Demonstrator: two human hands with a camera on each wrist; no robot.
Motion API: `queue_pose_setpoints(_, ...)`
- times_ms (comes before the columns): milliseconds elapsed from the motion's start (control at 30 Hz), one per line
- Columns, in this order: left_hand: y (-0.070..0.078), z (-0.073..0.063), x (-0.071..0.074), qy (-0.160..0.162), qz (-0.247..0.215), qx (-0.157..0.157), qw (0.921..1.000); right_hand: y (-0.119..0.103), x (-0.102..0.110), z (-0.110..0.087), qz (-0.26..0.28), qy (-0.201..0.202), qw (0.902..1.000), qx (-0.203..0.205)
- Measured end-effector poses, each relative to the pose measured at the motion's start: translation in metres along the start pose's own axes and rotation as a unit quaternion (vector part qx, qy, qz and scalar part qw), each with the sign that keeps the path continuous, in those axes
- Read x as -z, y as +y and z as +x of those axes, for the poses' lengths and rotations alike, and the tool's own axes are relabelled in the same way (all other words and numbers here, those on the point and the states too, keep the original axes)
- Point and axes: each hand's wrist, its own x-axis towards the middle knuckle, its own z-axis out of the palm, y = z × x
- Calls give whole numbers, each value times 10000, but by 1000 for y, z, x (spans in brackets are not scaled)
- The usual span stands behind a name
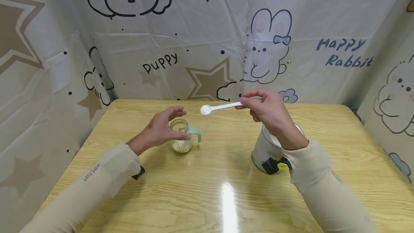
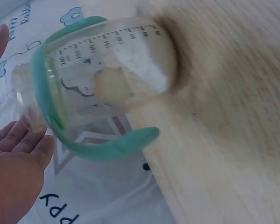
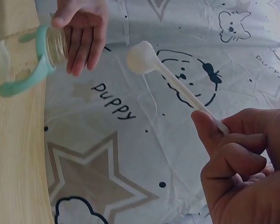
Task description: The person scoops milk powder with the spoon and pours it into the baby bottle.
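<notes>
A clear baby bottle (image 1: 182, 146) with mint-green handles stands on the table, its top uncovered. White powder lies in its lower part, beside the printed scale in the left wrist view. My left hand (image 1: 160, 127) is spread around the bottle's neck, thumb in front and fingers behind, not gripping it. Between thumb and fingers my right hand (image 1: 266, 110) pinches the handle end of a white measuring scoop (image 1: 223, 106). Heaped white powder (image 3: 141, 57) fills the scoop's bowl, which is held in the air to the right of the bottle mouth.
A milk powder can (image 1: 266, 150) stands uncovered on the table (image 1: 200, 197) beneath my right wrist, partly hidden by it. Printed cloth (image 1: 200, 28) with cartoon animals and stars hangs behind the table and along both sides.
</notes>
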Motion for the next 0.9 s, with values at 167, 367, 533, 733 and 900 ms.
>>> queue_pose_setpoints(167,-10,-2,-1,39,176,50,9998,2,-13,3,-5,-134,9999,-32)
queue_pose_setpoints(367,-18,-4,-4,167,461,41,9988,7,-27,7,-58,-302,9995,68)
queue_pose_setpoints(533,-21,-6,-6,237,472,79,9986,11,-37,11,-60,-369,9993,29)
queue_pose_setpoints(733,-25,-7,-8,358,428,88,9984,18,-50,15,-107,-423,9990,45)
queue_pose_setpoints(900,-30,-8,-9,484,328,14,9983,24,-59,19,-221,-442,9986,169)
